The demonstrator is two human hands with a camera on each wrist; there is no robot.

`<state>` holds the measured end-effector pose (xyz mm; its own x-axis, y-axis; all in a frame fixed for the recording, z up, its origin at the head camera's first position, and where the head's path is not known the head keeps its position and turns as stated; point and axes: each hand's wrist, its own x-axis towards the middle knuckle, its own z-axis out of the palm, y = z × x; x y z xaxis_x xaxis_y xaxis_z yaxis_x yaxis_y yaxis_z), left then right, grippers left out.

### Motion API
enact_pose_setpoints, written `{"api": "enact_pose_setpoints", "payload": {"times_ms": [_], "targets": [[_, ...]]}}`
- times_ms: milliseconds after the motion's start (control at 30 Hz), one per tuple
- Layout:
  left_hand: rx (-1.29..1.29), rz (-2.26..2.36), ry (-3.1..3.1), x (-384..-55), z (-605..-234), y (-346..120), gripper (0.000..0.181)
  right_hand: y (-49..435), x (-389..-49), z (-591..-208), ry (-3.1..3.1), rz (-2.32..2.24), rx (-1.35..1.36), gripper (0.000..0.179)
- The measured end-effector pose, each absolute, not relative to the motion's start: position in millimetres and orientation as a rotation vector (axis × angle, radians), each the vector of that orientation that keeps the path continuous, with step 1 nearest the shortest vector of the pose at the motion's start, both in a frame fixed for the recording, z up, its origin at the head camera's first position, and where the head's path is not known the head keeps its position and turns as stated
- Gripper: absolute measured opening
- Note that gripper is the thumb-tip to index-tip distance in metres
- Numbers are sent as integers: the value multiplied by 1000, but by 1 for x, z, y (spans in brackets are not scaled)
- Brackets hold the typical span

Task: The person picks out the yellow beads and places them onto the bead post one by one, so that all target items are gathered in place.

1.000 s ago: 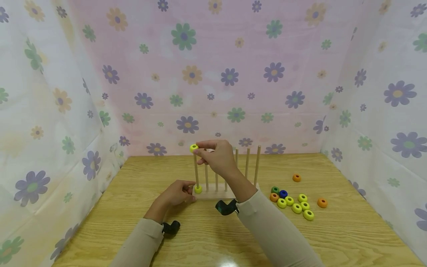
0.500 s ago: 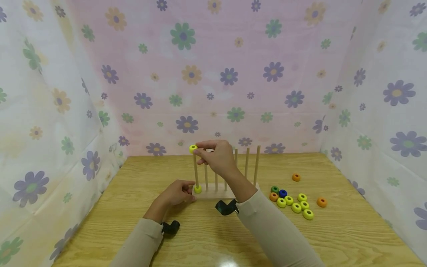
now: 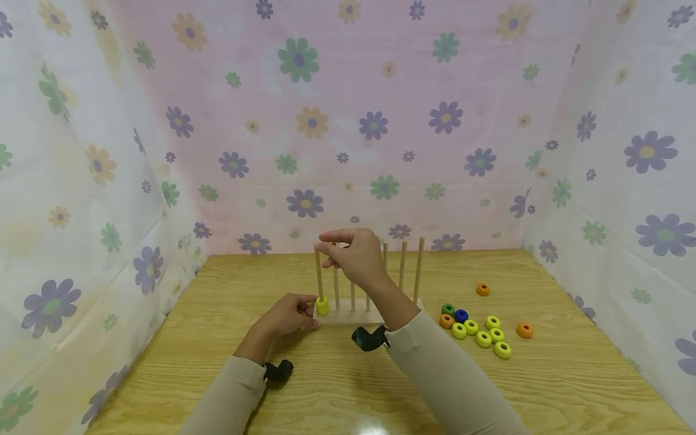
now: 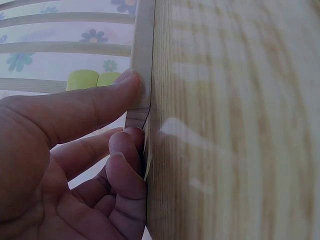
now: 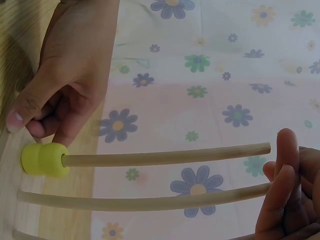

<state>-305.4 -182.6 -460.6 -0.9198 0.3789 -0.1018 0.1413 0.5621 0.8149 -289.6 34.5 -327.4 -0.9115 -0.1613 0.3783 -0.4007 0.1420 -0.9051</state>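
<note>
1. The wooden peg rack [image 3: 348, 315] stands mid-surface [image 3: 217, 374], light and tippy by my guess; left hand [image 3: 288, 315] pinches its base corner to steady it
2. Right hand [image 3: 353, 257] hovers at the peg tops, fingers relaxed, holding nothing
3. Six pegs [image 3: 318, 275] can be counted, stiff dowels
4. Two yellow rings [image 3: 322, 305] sit stacked at the leftmost peg's foot; they look small, hard and smooth, best pinched by the rim
5. Loose rings [image 3: 481, 329] lie right: six yellow, three orange, one green, one blue

Head overview; wrist close-ups of rack [image 3: 348, 314]
</note>
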Motion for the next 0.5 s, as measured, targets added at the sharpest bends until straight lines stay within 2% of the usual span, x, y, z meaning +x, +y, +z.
{"api": "enact_pose_setpoints", "payload": {"times_ms": [500], "targets": [[428, 1292, 2533, -302, -457, -180, 71, 37, -288, -327, -2242, 1839, 538, 17]]}}
